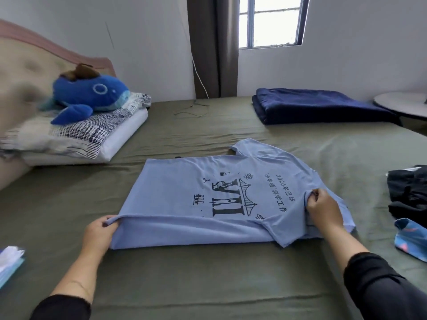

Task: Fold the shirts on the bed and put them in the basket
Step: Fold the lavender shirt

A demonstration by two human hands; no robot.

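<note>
Light-blue shirt (184, 192), printed side up, spread mid-bed on olive sheet (208, 273), near edge folded over. Left hand (99, 234) pinching hem corner; right hand (323, 209) pinching fabric near sleeve. Dark clothes (409, 195) at right; plush whale (90, 95) on pillows.

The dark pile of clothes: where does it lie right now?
In the head view, the dark pile of clothes lies at the right edge of the bed, right of the light blue shirt, just beyond a patterned blue garment.
</note>
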